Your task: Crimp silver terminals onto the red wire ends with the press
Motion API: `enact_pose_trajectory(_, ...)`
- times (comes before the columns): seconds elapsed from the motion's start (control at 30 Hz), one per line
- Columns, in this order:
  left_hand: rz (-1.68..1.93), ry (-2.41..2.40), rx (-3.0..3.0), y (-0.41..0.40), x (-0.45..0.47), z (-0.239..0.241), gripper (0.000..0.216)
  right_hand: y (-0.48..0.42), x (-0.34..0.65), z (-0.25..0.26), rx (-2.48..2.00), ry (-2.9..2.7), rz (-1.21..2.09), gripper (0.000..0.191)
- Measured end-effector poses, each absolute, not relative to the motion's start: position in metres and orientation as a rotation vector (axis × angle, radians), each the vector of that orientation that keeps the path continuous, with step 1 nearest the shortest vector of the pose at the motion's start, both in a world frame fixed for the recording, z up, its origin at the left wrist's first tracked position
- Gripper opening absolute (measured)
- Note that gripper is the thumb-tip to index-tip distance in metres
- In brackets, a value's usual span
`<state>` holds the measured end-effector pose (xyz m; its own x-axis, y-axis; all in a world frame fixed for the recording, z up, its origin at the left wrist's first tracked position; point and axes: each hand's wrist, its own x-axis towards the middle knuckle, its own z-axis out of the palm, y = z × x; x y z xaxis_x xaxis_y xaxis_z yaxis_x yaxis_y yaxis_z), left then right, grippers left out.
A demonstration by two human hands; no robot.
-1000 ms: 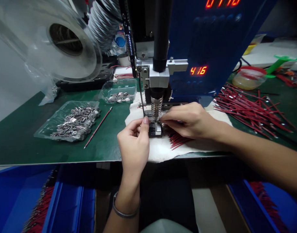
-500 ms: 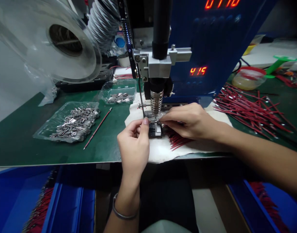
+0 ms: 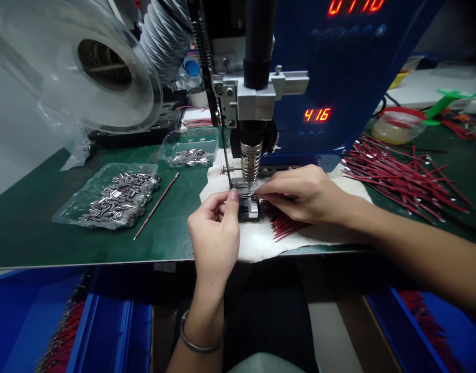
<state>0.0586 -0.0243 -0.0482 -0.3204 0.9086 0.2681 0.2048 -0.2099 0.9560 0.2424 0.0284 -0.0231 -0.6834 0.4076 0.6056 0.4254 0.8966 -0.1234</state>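
Nearest me, blue bins (image 3: 109, 326) of red wires hang below the bench (image 3: 35, 228); my left hand (image 3: 215, 235) pinches shut at the small black fixture (image 3: 248, 208) on the white cloth (image 3: 261, 241), and my right hand (image 3: 304, 194) pinches something small just beside it, too hidden to identify. Above them the ribbed metal tip (image 3: 250, 165) of the blue machine (image 3: 339, 67) hangs over the fixture; bags of metal terminals (image 3: 117, 198) lie left, loose red wires (image 3: 401, 176) right. Farthest, the red display (image 3: 317, 114) reads "416".

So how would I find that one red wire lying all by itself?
Start at the big clear reel on the left. Below it sits a bag of metal bits on the green mat. Right of the bag lies the single wire, alone, unlike the red piles elsewhere.
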Motion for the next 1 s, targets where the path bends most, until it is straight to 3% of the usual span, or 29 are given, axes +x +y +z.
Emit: enact_pose_trajectory(1.0,1.530,1.430,1.267,-0.0245,0.0587,-0.0478,0.025,0.0233,0.2393,-0.0191,-0.638,-2.332,0.029,0.012)
